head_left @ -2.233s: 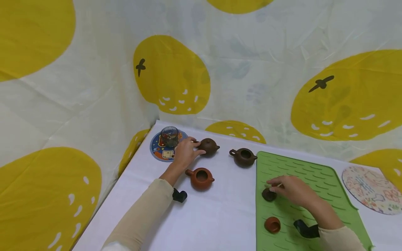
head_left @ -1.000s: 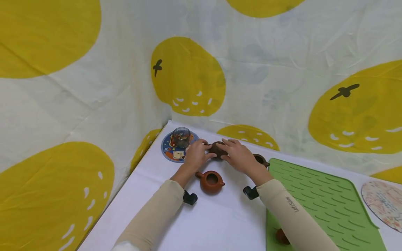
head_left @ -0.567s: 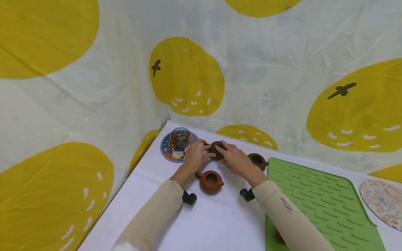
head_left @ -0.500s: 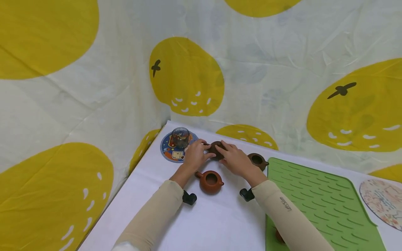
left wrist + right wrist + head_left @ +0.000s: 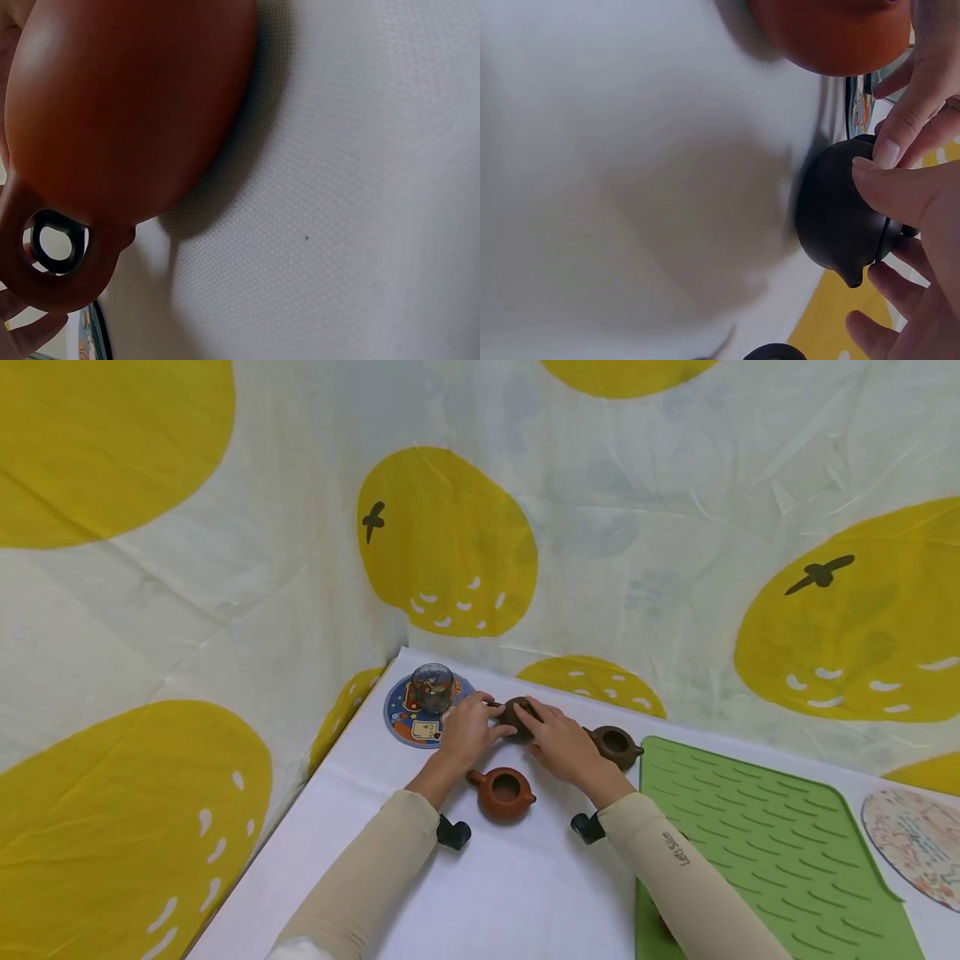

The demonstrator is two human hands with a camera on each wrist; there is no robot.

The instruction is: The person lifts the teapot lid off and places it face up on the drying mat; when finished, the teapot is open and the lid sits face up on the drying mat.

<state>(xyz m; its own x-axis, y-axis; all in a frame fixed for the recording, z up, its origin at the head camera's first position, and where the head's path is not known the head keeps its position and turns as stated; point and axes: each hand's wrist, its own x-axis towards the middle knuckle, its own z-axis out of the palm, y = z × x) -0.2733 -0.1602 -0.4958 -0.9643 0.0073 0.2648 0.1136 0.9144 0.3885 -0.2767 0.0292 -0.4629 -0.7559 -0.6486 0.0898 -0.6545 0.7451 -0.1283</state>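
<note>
A small dark brown teapot (image 5: 836, 214) stands at the back of the white table, its lid seam and knob showing in the right wrist view. My left hand (image 5: 467, 731) holds it on the handle side, thumb against the body. From the other side my right hand (image 5: 564, 745) grips it about the lid, with the thumb (image 5: 900, 191) on the near side and fingers at the spout side. Nearer me sits a lidless reddish clay teapot (image 5: 502, 810), big in the left wrist view. Right of my hands is a second brown teapot (image 5: 627, 762), its top uncovered.
A dark glass cup (image 5: 432, 689) stands on a blue patterned round coaster (image 5: 397, 727) at the back left corner. A green ridged mat (image 5: 780, 843) lies on the right, partly under my right sleeve. Beyond it is a pale floral round mat (image 5: 918, 843).
My right hand has left a small dark lid on the green mat and come over to the brown teapot, closing round its top. My left hand has stayed on that teapot.
</note>
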